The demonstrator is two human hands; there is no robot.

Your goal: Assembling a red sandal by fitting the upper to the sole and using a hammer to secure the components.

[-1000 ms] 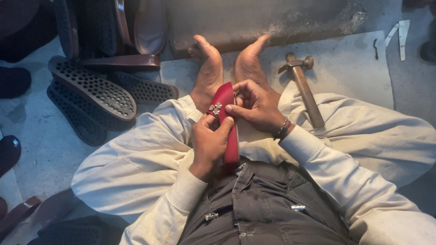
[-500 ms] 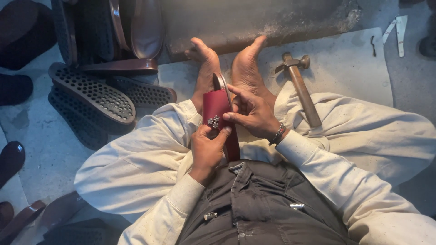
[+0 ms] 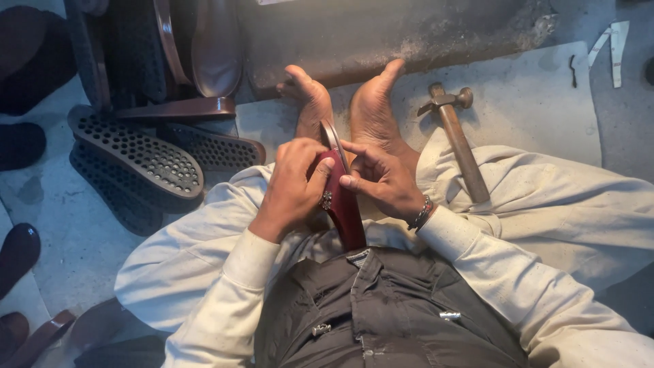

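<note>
You sit cross-legged, both forearms in pale sleeves angling in from five and seven o'clock to meet at the centre. Your left hand (image 3: 289,184) is curled, knuckles up, thumb pressing toward three o'clock — fingers wrapped and closed in a firm grip. Your right hand (image 3: 381,178) faces it, index and middle fingers extended toward nine o'clock, pinching. A beaded band circles your right wrist. Both bare feet point to twelve o'clock, soles turned inward.

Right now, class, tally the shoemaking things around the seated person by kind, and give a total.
Red shoe piece held in both hands: 1
Hammer: 1
Black studded soles: 3
Total: 5
</note>
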